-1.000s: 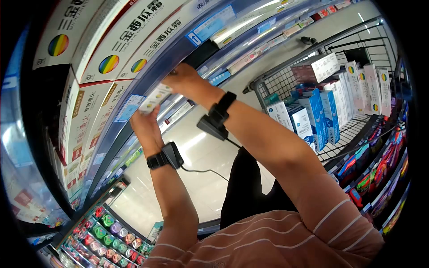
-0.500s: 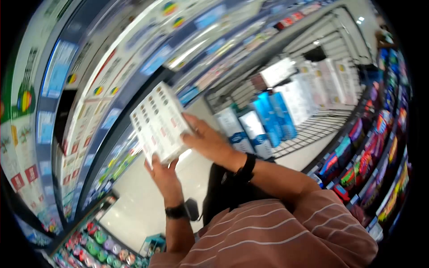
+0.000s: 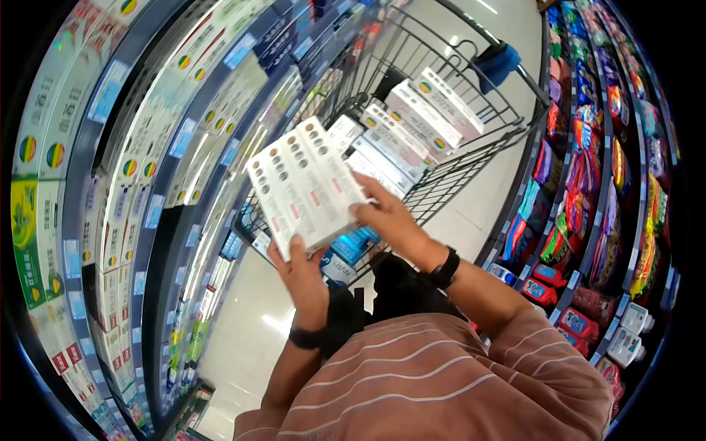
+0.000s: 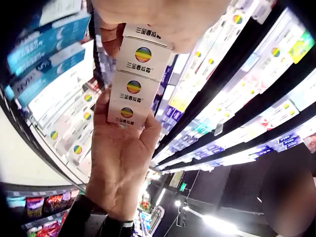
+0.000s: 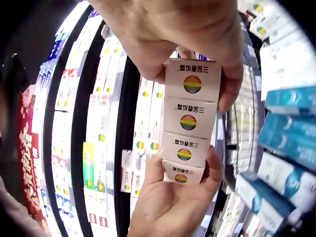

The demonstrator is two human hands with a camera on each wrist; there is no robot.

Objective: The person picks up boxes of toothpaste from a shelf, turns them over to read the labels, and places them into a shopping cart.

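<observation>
Several white boxes (image 3: pixel 305 184) are held together as one block in front of the body, tilted. Their ends, each with a rainbow disc, form one row in the left wrist view (image 4: pixel 136 71) and the right wrist view (image 5: pixel 189 121). The left hand (image 3: pixel 301 283) grips the near lower end, thumb on the upper face. At the right side the right hand (image 3: pixel 393 220) pinches the block, its thumb on top. Both wrist views show fingers of the two hands on opposite sides of the row: left hand (image 4: pixel 158 17), right hand (image 5: pixel 182 32).
A wire shopping cart (image 3: pixel 471 165) stands just beyond the hands, holding white boxes (image 3: pixel 434 110) and blue boxes (image 3: pixel 353 242). Shelves of boxed goods (image 3: pixel 121 173) run along the left. Shelves with colourful packets (image 3: pixel 577 169) line the right.
The boxes have come away from the left shelf and moved right, in front of the cart. The head view has turned, bringing the cart nearer the middle. Both hands keep their grip.
</observation>
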